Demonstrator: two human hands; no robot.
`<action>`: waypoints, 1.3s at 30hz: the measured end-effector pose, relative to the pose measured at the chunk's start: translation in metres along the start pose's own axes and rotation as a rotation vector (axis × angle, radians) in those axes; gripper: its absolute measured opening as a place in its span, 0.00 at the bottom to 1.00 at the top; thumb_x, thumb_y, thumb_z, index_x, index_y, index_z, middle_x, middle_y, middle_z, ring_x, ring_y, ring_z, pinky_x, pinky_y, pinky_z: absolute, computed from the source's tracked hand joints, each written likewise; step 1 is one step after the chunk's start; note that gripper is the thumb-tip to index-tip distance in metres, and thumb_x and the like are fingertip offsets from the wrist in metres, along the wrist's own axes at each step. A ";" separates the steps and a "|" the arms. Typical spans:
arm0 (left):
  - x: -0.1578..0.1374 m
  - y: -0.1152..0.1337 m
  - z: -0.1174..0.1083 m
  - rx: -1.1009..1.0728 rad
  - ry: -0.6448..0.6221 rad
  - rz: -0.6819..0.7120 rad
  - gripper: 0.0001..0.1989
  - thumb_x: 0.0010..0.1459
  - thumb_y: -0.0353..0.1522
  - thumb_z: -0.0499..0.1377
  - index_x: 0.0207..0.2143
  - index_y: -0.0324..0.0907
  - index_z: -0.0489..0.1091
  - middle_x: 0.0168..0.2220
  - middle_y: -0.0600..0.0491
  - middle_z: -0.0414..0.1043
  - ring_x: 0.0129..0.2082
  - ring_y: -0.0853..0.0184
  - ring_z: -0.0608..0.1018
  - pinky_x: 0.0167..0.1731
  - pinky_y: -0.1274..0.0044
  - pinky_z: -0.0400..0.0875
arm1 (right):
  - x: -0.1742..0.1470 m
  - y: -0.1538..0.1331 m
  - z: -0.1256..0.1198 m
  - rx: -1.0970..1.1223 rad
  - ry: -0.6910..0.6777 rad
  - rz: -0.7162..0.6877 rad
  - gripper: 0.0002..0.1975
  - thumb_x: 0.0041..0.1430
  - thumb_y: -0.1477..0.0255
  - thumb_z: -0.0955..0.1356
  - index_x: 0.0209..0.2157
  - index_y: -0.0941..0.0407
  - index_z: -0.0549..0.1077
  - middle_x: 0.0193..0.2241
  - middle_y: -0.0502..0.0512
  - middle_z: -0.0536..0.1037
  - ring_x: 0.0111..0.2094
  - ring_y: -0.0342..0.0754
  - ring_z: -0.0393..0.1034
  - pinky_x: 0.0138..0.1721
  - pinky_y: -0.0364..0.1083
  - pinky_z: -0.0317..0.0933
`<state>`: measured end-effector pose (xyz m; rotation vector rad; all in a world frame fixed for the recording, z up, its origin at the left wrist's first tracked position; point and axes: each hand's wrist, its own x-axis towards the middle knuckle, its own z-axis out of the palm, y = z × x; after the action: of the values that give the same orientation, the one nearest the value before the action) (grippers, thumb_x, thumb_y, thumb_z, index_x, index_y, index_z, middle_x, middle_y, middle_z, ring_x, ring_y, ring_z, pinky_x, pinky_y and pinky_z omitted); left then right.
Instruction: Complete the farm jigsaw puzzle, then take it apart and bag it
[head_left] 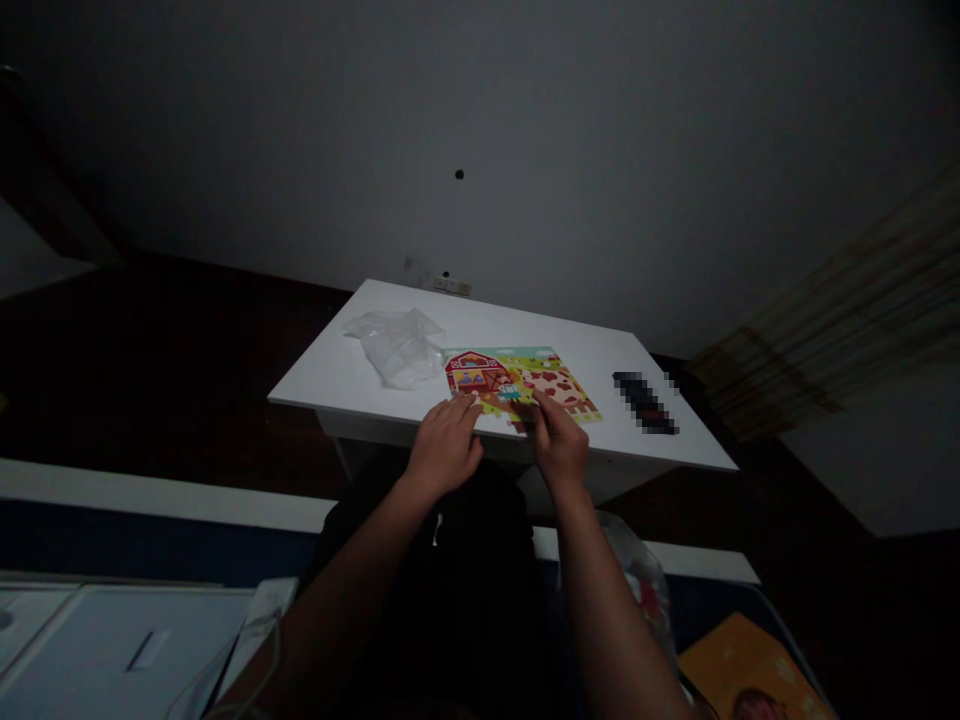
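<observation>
Farm-scene jigsaw puzzle [525, 385] lies flat on the white table [360, 370], near its front edge and about midway along it. Picture shows a red barn at the left, a brown-spotted cow at the right, green ground, pale sky. Rectangular; long axis runs left to right, tilted slightly so the right end sits nearer the person. Front edge looks uneven, with pieces not flush.

Left hand [444, 448] rests palm down at the puzzle's front left edge, fingers [466, 405] spread slightly, flat on the pieces, gripping nothing. Right hand [561, 440] presses at the front middle; whether its fingers pinch a piece cannot be told.

Crumpled clear plastic bag [397, 345] lies just left of the puzzle. A dark blurred object [645, 400] sits to the right, apart.
</observation>
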<state>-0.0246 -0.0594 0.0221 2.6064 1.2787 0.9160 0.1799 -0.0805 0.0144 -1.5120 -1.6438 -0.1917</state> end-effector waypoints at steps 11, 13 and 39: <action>-0.005 0.003 0.002 0.000 0.023 -0.014 0.25 0.54 0.27 0.55 0.55 0.44 0.62 0.61 0.48 0.58 0.63 0.59 0.58 0.61 0.63 0.53 | -0.015 0.006 -0.020 -0.041 -0.284 -0.190 0.20 0.62 0.70 0.62 0.55 0.53 0.67 0.55 0.58 0.68 0.58 0.53 0.61 0.58 0.57 0.57; -0.006 0.003 0.003 -0.001 0.027 -0.013 0.25 0.54 0.27 0.55 0.55 0.44 0.62 0.61 0.48 0.58 0.63 0.59 0.59 0.61 0.63 0.54 | -0.016 0.009 -0.020 -0.040 -0.281 -0.195 0.19 0.61 0.70 0.63 0.54 0.53 0.68 0.54 0.58 0.70 0.57 0.53 0.62 0.57 0.57 0.58; 0.003 0.024 0.006 0.000 0.053 -0.115 0.24 0.55 0.32 0.56 0.56 0.48 0.62 0.58 0.47 0.61 0.59 0.52 0.61 0.58 0.58 0.54 | -0.001 0.017 -0.023 -0.027 0.059 -0.010 0.16 0.65 0.69 0.61 0.52 0.52 0.70 0.48 0.56 0.75 0.49 0.52 0.70 0.51 0.53 0.65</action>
<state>-0.0037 -0.0716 0.0260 2.4946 1.4244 0.9707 0.2058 -0.0913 0.0203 -1.5045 -1.6083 -0.2623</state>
